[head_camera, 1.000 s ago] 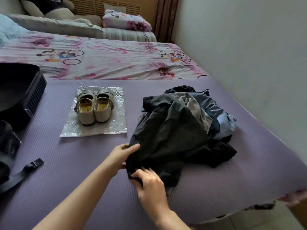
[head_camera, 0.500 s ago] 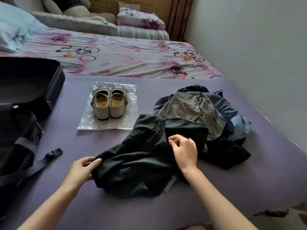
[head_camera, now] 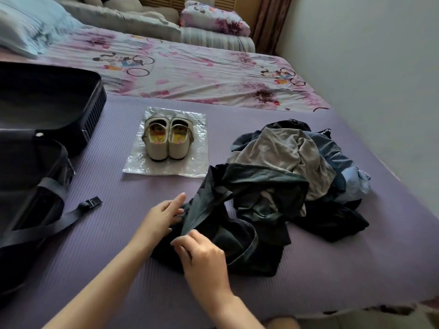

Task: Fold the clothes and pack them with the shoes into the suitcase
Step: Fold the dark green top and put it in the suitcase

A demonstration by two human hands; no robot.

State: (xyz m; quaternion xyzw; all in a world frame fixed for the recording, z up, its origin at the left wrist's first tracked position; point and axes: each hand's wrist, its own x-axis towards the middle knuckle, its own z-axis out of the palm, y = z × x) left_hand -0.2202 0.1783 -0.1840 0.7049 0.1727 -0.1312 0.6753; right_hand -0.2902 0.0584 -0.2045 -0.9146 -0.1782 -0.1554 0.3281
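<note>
The suitcase (head_camera: 91, 112) lies open at far left. My left grip (head_camera: 159, 219) rests straight-fingered against the garment (head_camera: 256, 205) hem. Just right of it, my right grip (head_camera: 204, 257) pinches that hem. The garment runs away rightward from both, its far end on the pile (head_camera: 285, 148).

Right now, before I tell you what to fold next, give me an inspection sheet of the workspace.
Surface: purple mat spread over the bed.
Job's things: dark garment crumpled in front; clothes pile unfolded behind it; shoes side by side on a plastic bag; suitcase open at the left.
Clutter: nothing seen.
Grippers: left hand has nearly straight fingers touching the garment's left edge; right hand pinches a fold of it.
Cables: nothing seen; only the suitcase strap lies on the mat.
Surroundings: floral sheet, pillows, curtain, wall at the right.
</note>
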